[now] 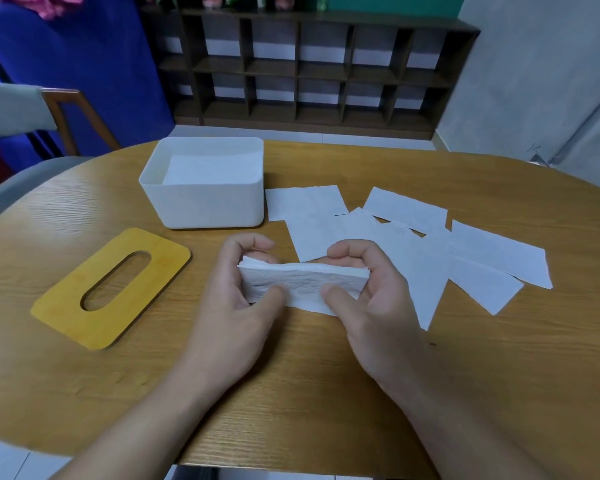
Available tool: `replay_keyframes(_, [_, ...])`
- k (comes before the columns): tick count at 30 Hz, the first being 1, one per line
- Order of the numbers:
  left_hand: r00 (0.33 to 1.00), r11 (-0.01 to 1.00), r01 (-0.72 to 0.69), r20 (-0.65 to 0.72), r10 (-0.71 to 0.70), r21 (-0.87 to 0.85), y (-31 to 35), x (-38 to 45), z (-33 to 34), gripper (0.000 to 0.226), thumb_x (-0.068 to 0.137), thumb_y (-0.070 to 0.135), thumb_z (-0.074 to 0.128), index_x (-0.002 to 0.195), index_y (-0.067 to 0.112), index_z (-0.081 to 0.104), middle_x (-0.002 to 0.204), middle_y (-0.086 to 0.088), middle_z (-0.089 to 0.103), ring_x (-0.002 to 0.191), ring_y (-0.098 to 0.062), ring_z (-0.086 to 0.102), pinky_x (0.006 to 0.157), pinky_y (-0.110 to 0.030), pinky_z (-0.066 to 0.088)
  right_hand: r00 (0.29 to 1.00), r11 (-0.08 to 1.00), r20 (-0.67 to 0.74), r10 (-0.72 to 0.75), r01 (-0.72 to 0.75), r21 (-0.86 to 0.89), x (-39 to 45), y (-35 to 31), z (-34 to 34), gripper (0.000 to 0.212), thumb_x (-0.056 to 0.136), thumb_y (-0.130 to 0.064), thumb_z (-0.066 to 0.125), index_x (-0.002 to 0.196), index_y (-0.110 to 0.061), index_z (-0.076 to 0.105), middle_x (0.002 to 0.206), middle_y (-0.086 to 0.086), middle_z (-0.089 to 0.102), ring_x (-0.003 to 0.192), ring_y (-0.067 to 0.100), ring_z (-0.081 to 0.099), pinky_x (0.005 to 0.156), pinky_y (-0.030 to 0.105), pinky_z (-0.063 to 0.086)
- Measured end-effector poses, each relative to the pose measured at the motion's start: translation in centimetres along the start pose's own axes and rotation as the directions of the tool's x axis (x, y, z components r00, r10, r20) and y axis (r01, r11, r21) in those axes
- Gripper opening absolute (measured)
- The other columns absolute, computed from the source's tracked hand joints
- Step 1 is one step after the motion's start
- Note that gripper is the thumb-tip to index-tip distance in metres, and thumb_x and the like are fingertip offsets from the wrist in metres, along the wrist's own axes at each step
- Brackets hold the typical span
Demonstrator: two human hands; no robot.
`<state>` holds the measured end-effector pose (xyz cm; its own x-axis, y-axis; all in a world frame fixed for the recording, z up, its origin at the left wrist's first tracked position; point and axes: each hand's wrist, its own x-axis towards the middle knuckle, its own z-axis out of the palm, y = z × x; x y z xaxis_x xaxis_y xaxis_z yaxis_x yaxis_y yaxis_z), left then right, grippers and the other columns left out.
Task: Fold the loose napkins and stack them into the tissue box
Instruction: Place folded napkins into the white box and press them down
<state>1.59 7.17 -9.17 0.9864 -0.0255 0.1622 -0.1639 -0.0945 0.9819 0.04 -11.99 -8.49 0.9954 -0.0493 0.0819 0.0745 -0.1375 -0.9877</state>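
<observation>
A folded white napkin (303,284) is held just above the table between both hands. My left hand (238,299) pinches its left end, thumb in front and fingers curled behind. My right hand (368,292) pinches its right end the same way. The white tissue box (201,206) stands open behind my hands, with folded napkins (212,169) lying flat inside. Several loose napkins (413,244) lie spread and overlapping on the table to the right of the box.
The box's yellow wooden lid (84,306), with an oval slot, lies flat at the left. The wooden table (465,375) has a rounded edge. A chair (66,116) stands at the far left, and a dark shelf unit (309,71) lines the back wall.
</observation>
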Motion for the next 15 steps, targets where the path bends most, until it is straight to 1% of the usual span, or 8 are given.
replay_keyframes(2, [0.999, 1.0, 0.008, -0.037, -0.009, -0.027, 0.14, 0.0, 0.0, 0.057, 0.083, 0.006, 0.068, 0.134, 0.027, 0.056, 0.107, -0.007, 0.065, 0.083, -0.018, 0.059, 0.076, -0.03, 0.049, 1.0, 1.0, 0.025, 0.0, 0.001, -0.031, -0.07, 0.0, 0.01, 0.039, 0.099, -0.006, 0.073, 0.126, -0.034, 0.067, 0.119, -0.003, 0.077, 0.108, 0.021, 0.076, 0.096, 0.052, 0.063])
replay_keyframes(4, [0.998, 0.998, 0.02, -0.063, -0.025, -0.067, 0.22, 0.19, -0.09, 0.061, 0.082, 0.004, 0.067, 0.137, 0.028, 0.054, 0.108, -0.011, 0.066, 0.087, -0.015, 0.061, 0.077, -0.026, 0.052, 0.999, 0.999, 0.036, 0.002, 0.0, -0.04, -0.17, -0.19, 0.09, 0.041, 0.1, -0.007, 0.073, 0.128, -0.035, 0.065, 0.12, -0.005, 0.077, 0.101, 0.018, 0.077, 0.088, 0.045, 0.064])
replay_keyframes(5, [0.998, 0.997, 0.02, -0.063, -0.024, -0.07, 0.23, 0.23, -0.12, 0.064, 0.083, 0.004, 0.067, 0.139, 0.029, 0.052, 0.109, -0.012, 0.065, 0.088, -0.015, 0.061, 0.08, -0.026, 0.053, 0.999, 0.999, 0.041, 0.004, -0.003, -0.033, -0.21, -0.34, 0.14, 0.042, 0.1, -0.008, 0.073, 0.13, -0.036, 0.064, 0.121, -0.005, 0.077, 0.096, 0.019, 0.077, 0.083, 0.046, 0.064])
replay_keyframes(6, [0.998, 0.999, 0.012, -0.059, -0.015, -0.052, 0.21, 0.22, -0.13, 0.066, 0.083, 0.005, 0.067, 0.142, 0.031, 0.05, 0.109, -0.013, 0.064, 0.089, -0.015, 0.062, 0.083, -0.028, 0.053, 0.999, 1.0, 0.049, 0.002, 0.0, -0.028, -0.25, -0.5, 0.19, 0.044, 0.1, -0.007, 0.073, 0.131, -0.037, 0.063, 0.121, -0.005, 0.077, 0.095, 0.022, 0.078, 0.082, 0.049, 0.065])
replay_keyframes(8, [0.999, 0.999, -0.015, -0.048, 0.017, 0.035, 0.1, 0.05, -0.06, 0.072, 0.085, 0.007, 0.067, 0.147, 0.037, 0.045, 0.108, -0.006, 0.063, 0.092, -0.019, 0.063, 0.086, -0.035, 0.053, 0.997, 0.999, 0.07, -0.011, 0.013, -0.033, -0.33, -0.76, 0.28, 0.045, 0.101, -0.006, 0.071, 0.134, -0.035, 0.06, 0.121, -0.004, 0.079, 0.096, 0.028, 0.077, 0.087, 0.055, 0.064])
replay_keyframes(11, [0.998, 0.993, -0.02, -0.061, 0.028, 0.116, -0.25, -0.11, -0.04, 0.077, 0.094, 0.0, 0.068, 0.15, 0.045, 0.039, 0.106, 0.0, 0.061, 0.088, -0.017, 0.061, 0.08, -0.03, 0.052, 0.995, 0.999, 0.094, -0.02, 0.023, -0.032, -0.45, -0.97, 0.4, 0.044, 0.102, -0.004, 0.069, 0.135, -0.033, 0.059, 0.118, -0.004, 0.08, 0.094, 0.031, 0.077, 0.086, 0.056, 0.064])
replay_keyframes(13, [0.996, 0.996, 0.008, -0.087, 0.0, 0.089, -0.5, 0.11, -0.28, 0.076, 0.098, -0.004, 0.065, 0.149, 0.046, 0.04, 0.101, -0.003, 0.058, 0.083, -0.016, 0.057, 0.077, -0.032, 0.048, 0.997, 0.999, 0.08, -0.01, 0.013, -0.044, -0.47, -0.94, 0.41, 0.043, 0.102, -0.007, 0.071, 0.134, -0.034, 0.061, 0.118, -0.007, 0.079, 0.095, 0.025, 0.079, 0.082, 0.051, 0.066])
replay_keyframes(15, [0.995, 0.998, 0.023, -0.103, -0.017, 0.065, -0.51, 0.33, -0.43, 0.071, 0.101, -0.003, 0.063, 0.148, 0.046, 0.043, 0.101, -0.008, 0.06, 0.083, -0.022, 0.059, 0.078, -0.041, 0.05, 0.998, 0.999, 0.063, 0.002, 0.002, -0.054, -0.43, -0.81, 0.34, 0.04, 0.101, -0.01, 0.074, 0.13, -0.035, 0.065, 0.114, -0.009, 0.079, 0.093, 0.018, 0.078, 0.075, 0.04, 0.066])
